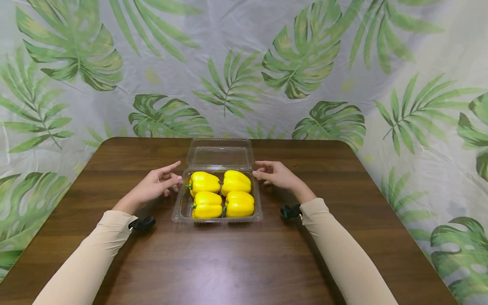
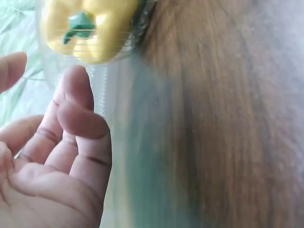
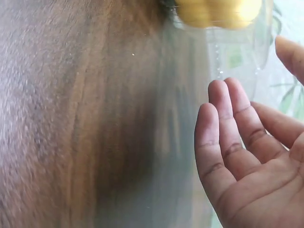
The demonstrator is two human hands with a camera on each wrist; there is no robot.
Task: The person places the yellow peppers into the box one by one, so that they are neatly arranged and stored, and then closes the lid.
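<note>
A clear plastic clamshell box (image 1: 186, 208) sits on the table, its hinged lid (image 1: 220, 153) folded back towards the far edge. Inside lie several yellow bell peppers (image 1: 239, 204) in two rows, some with green stems showing. My left hand (image 1: 152, 185) is at the box's left side, fingertips close to the rim and holding nothing. In the left wrist view its fingers are loosely bent below a bell pepper (image 2: 102, 28) seen through the plastic wall. At the right rim, my right hand (image 1: 281, 175) reaches in with extended fingers; the right wrist view shows its palm bare.
The dark brown wooden table (image 1: 213, 262) extends on all sides of the box. Behind it hangs a pale cloth (image 1: 244, 72) printed with green leaves. A black wrist device (image 1: 142, 223) is on the left sleeve and another (image 1: 291, 211) on the right.
</note>
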